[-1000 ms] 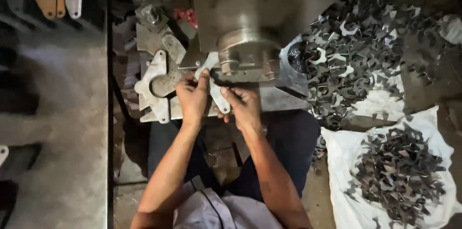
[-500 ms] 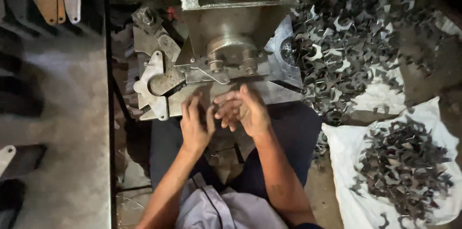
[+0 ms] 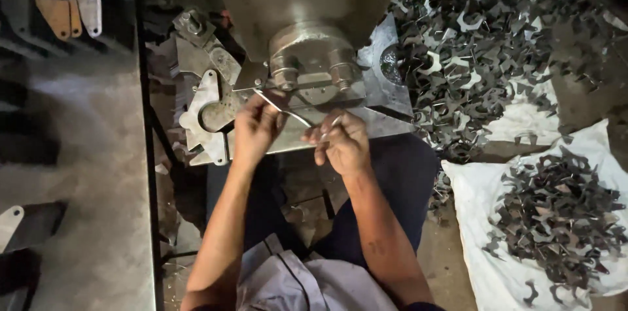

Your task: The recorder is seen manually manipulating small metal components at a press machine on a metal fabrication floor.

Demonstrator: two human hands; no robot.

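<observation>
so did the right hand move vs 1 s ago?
Yes. The right hand has drawn back from the press toward the body, and now sits clear below its round die, pinching a thin metal strip together with the left hand.

Head view, steeply downward, close.

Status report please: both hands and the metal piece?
Left hand and right hand grip flat metal piece. At press die. Nothing blocking.

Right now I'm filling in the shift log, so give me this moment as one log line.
left hand: holds metal strip | right hand: pinches strip's other end | position: at press | nearby: pile of metal pieces, white sack
</observation>
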